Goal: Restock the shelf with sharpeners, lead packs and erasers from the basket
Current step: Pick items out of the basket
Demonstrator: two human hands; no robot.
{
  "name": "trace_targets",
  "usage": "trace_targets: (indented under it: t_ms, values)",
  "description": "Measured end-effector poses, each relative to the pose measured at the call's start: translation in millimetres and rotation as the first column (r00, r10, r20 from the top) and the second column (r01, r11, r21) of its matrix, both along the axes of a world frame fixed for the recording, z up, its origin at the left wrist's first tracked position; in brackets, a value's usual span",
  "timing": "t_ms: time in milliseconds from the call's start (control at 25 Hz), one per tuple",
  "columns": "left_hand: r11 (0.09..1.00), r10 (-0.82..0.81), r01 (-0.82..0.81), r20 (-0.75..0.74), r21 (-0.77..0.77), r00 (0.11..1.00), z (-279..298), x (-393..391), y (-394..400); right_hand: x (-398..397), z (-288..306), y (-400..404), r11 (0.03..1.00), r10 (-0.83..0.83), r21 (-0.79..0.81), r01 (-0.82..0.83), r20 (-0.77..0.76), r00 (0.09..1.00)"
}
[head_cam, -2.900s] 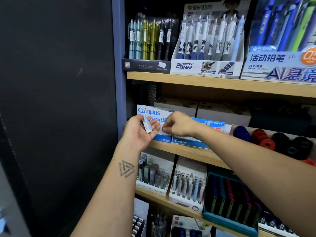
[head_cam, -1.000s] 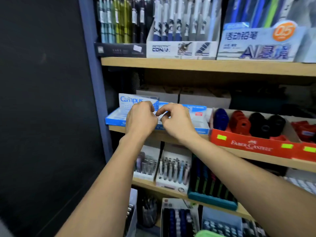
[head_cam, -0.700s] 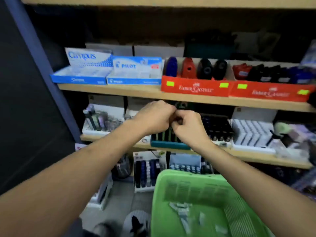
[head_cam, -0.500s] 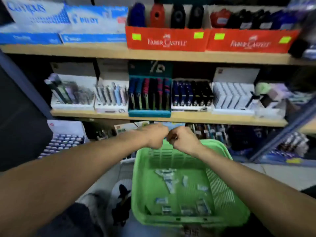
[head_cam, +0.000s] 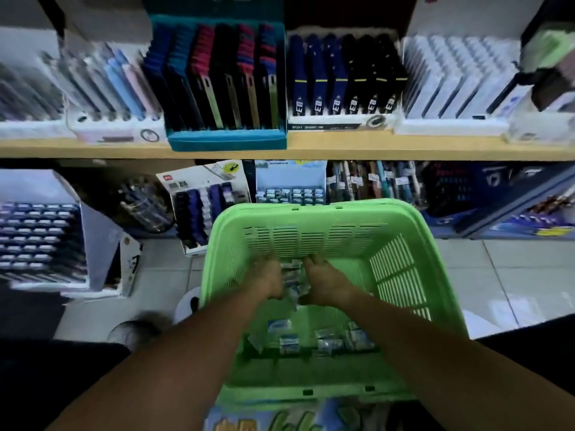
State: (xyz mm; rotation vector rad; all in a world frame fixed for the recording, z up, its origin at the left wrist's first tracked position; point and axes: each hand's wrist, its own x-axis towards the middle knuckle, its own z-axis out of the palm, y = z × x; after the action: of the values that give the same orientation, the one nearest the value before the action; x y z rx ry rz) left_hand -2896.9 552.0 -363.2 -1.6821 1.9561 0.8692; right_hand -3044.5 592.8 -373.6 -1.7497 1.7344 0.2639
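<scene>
Both my hands down inside green slotted plastic basket (head_cam: 401,275). Left hand (head_cam: 267,281) and right hand (head_cam: 323,283) flank small pile of clear-wrapped white-blue packets (head_cam: 292,276), directly between them, equally near. Fingers curled downward; blur hides whether anything is gripped.

The green basket (head_cam: 401,275) is open at the top, and its floor is reached by both hands (head_cam: 267,281) between its slatted walls. Small packs (head_cam: 289,340) are scattered over that floor. The wooden shelf (head_cam: 373,147) beyond is crowded edge to edge with display boxes (head_cam: 224,88).
</scene>
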Motion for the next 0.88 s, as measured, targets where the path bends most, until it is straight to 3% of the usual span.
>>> trace_targets:
  t_ms: [120,240,360,560,720,800,880]
  values:
    - [0.996,0.081,-0.081,-0.008,0.046,0.997,-29,-6,8,10,-24,-1,1.000,0.016,-0.024,-0.018,-0.089,0.996]
    - [0.991,0.136,-0.136,-0.023,-0.015,0.990,-44,-12,12,18,-39,-1,0.999,0.000,-0.034,-0.006,-0.166,0.986]
    - [0.983,0.183,-0.184,-0.030,-0.020,0.983,-53,-15,15,19,-45,-5,0.997,-0.074,-0.017,0.073,-0.092,0.993]
    - [0.913,0.405,-0.397,-0.339,0.096,0.849,-58,-18,20,17,-52,-3,0.991,-0.128,-0.047,0.128,-0.001,0.992]
    - [0.873,0.487,-0.440,-0.325,0.211,0.811,-60,-20,8,16,-58,-5,0.992,-0.111,-0.051,0.112,0.019,0.994]
    - [0.802,0.597,-0.517,-0.350,0.301,0.722,-63,-17,7,16,-58,-5,0.990,-0.114,-0.078,0.116,0.033,0.993]
    - [0.624,0.781,-0.628,-0.400,0.465,0.480,-54,-15,7,14,-58,-8,0.989,-0.126,-0.069,0.132,0.085,0.988]
